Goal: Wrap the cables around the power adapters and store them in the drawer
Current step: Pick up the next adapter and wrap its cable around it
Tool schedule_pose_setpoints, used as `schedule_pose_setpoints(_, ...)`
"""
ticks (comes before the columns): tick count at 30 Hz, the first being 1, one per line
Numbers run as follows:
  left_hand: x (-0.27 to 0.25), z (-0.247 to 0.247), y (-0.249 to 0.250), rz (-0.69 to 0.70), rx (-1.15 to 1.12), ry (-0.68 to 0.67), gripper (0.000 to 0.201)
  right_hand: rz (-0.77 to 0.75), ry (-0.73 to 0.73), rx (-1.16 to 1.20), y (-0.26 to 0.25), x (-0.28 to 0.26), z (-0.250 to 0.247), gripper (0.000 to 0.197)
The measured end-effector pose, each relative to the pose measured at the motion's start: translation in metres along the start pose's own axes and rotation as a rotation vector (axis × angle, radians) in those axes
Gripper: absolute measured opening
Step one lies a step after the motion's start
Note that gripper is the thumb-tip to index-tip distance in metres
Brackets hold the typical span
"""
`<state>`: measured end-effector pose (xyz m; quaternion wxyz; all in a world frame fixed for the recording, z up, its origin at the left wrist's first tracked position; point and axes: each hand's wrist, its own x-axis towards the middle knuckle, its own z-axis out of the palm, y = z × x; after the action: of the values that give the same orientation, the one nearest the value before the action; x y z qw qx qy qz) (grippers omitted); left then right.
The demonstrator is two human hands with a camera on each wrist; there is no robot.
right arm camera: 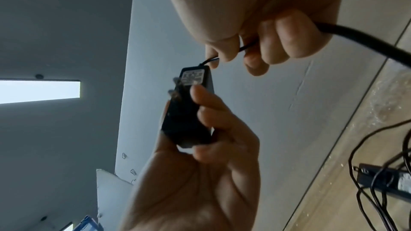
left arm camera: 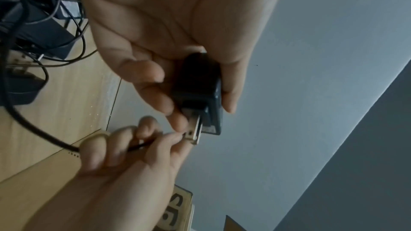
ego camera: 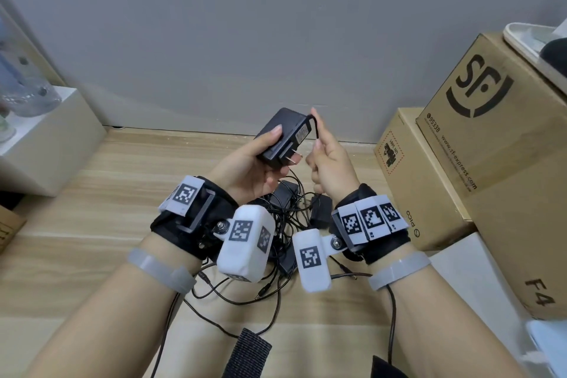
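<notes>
My left hand grips a black power adapter above the wooden floor, thumb on top and prongs pointing toward me. In the left wrist view the adapter sits between my fingers and thumb. My right hand pinches the adapter's thin black cable just where it leaves the body; in the right wrist view the cable runs through my curled fingers to the adapter. Below my wrists lies a tangle of several more black adapters and cables. No drawer is in view.
Stacked cardboard boxes stand on the right, a smaller brown box in front of them. A white low cabinet is at the left. A grey wall closes the back. A black strap lies near the bottom edge.
</notes>
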<state>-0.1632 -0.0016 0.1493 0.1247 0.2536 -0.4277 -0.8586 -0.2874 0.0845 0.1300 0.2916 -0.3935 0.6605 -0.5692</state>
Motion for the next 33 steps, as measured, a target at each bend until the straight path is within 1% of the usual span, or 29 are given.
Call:
schedule_pose_setpoints(2, 0.003, 0.004, -0.001, 0.063, 0.005, 0.032, 0.029, 0.054, -0.048, -0.035, 0.000, -0.004, 0.006, 0.046)
schedule_pose_setpoints(4, 0.006, 0.005, -0.002, 0.131, 0.065, 0.088, 0.022, 0.034, -0.072, -0.172, 0.005, -0.006, 0.014, 0.040)
schedule_pose_setpoints(6, 0.009, 0.004, -0.004, 0.195, 0.172, 0.143, 0.019, 0.023, -0.109, -0.306, 0.012, -0.006, 0.019, 0.033)
schedule_pose_setpoints(9, 0.013, 0.001, -0.007, 0.239, 0.284, 0.194, 0.030, 0.082, -0.169, -0.376, 0.013, -0.007, 0.018, 0.021)
schedule_pose_setpoints(10, 0.013, 0.000, -0.008, 0.245, 0.307, 0.195, 0.032, 0.095, -0.175, -0.388, 0.012, -0.008, 0.016, 0.020)
schedule_pose_setpoints(13, 0.013, 0.000, -0.008, 0.257, 0.355, 0.196, 0.019, 0.139, -0.177, -0.415, 0.011, -0.009, 0.016, 0.027)
schedule_pose_setpoints(14, 0.013, 0.001, -0.008, 0.268, 0.362, 0.197, 0.018, 0.166, -0.182, -0.404, 0.011, -0.009, 0.016, 0.030)
schedule_pose_setpoints(17, 0.015, -0.003, -0.010, 0.338, 0.493, 0.241, 0.020, 0.209, -0.213, -0.390, 0.008, -0.012, 0.015, 0.032)
schedule_pose_setpoints(18, 0.016, -0.004, -0.012, 0.375, 0.553, 0.264, 0.022, 0.189, -0.236, -0.411, 0.005, -0.014, 0.014, 0.032)
schedule_pose_setpoints(20, 0.019, -0.009, -0.015, 0.429, 0.667, 0.316, 0.028, 0.103, -0.278, -0.477, -0.003, -0.017, 0.011, 0.028)
schedule_pose_setpoints(21, 0.020, -0.011, -0.016, 0.440, 0.712, 0.337, 0.031, 0.060, -0.273, -0.484, -0.006, -0.018, 0.010, 0.024)
schedule_pose_setpoints(23, 0.022, -0.014, -0.017, 0.436, 0.755, 0.371, 0.034, 0.005, -0.231, -0.467, -0.012, -0.019, 0.007, 0.019)
schedule_pose_setpoints(25, 0.022, -0.020, -0.016, 0.397, 0.788, 0.386, 0.036, -0.045, -0.186, -0.490, -0.016, -0.018, 0.003, 0.015)
schedule_pose_setpoints(26, 0.022, -0.022, -0.015, 0.372, 0.804, 0.363, 0.036, -0.061, -0.158, -0.488, -0.018, -0.017, 0.001, 0.012)
schedule_pose_setpoints(28, 0.017, -0.022, -0.012, 0.336, 0.802, 0.252, 0.033, -0.081, -0.095, -0.432, -0.021, -0.014, -0.004, 0.013)
schedule_pose_setpoints(30, 0.012, -0.020, -0.009, 0.286, 0.755, 0.120, 0.031, -0.096, -0.073, -0.393, -0.021, -0.010, -0.009, 0.014)
schedule_pose_setpoints(33, 0.007, -0.020, -0.005, 0.208, 0.735, -0.017, 0.030, -0.134, -0.049, -0.372, -0.020, -0.005, -0.015, 0.009)
